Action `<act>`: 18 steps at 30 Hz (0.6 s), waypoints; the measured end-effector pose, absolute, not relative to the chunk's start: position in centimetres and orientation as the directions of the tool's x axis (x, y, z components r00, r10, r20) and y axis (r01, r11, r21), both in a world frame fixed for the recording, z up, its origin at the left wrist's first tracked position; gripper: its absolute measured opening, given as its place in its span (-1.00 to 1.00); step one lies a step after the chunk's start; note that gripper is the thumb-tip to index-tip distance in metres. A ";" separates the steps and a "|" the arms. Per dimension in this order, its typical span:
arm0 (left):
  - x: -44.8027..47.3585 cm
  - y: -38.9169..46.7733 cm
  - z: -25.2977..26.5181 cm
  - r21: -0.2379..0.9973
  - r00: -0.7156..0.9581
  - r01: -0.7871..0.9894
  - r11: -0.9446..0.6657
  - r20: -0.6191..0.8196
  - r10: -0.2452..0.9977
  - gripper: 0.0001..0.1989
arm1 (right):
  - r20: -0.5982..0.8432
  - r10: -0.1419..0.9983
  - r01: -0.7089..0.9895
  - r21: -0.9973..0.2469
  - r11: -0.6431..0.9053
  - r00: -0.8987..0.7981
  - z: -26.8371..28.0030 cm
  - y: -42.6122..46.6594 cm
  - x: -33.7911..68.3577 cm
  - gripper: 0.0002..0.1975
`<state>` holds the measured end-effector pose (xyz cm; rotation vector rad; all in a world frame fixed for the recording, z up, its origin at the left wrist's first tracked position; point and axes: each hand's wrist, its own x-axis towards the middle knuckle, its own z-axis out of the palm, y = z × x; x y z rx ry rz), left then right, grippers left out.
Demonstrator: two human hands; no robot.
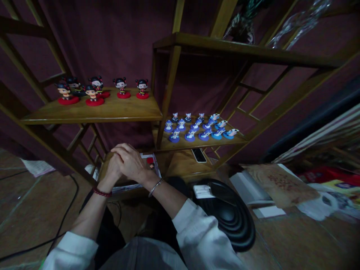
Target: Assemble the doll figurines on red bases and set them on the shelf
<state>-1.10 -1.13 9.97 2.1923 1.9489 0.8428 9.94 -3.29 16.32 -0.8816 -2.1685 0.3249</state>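
Observation:
My right hand (131,161) lies over my left hand (113,169), and its bent fingers wrap across the top of it. The fingers of my left hand are mostly hidden under the right, and any object between the palms is out of sight. Both hands are above the lower left shelf, in front of a white-edged box or sheet (156,164) with a small red and black figurine (151,165) on it. Above the hands, several black-haired figurines on red bases, one of them a figurine (120,88), stand on the upper left shelf (92,114).
Purple and blue figurines (191,135) stand in rows on the right shelf (180,144). A phone (199,155) lies on the board below. At right are a black ribbed round object (236,225), flattened cardboard (278,183) and a plastic bag (320,205). A cable (73,198) crosses the tiled floor.

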 end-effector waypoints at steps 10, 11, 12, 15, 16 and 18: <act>-1.7 0.1 4.8 0.157 0.017 0.988 0.003 -0.130 0.991 -0.64 | 0.099 0.940 0.792 -0.514 0.330 -0.328 5.7 -0.8 12.3 -0.77; -1.9 0.4 4.2 0.140 0.006 0.990 0.014 -0.144 0.990 -0.63 | 0.068 0.944 0.804 -0.507 0.310 -0.322 5.1 -0.8 12.4 -0.77; -2.1 0.6 3.7 0.139 0.000 0.990 0.020 -0.145 0.989 -0.62 | 0.041 0.949 0.817 -0.498 0.291 -0.313 4.7 -0.8 12.5 -0.77; -2.5 1.0 2.5 0.158 0.011 0.987 0.014 -0.156 0.988 -0.58 | -0.027 0.958 0.849 -0.471 0.241 -0.287 3.6 -0.6 12.8 -0.75; -2.6 1.1 2.2 0.157 0.011 0.988 0.015 -0.165 0.986 -0.57 | -0.041 0.959 0.856 -0.461 0.232 -0.282 3.3 -0.5 12.9 -0.74; -2.8 1.2 1.5 0.149 0.002 0.989 0.026 -0.186 0.982 -0.55 | -0.050 0.960 0.871 -0.436 0.228 -0.276 2.7 -0.2 13.0 -0.72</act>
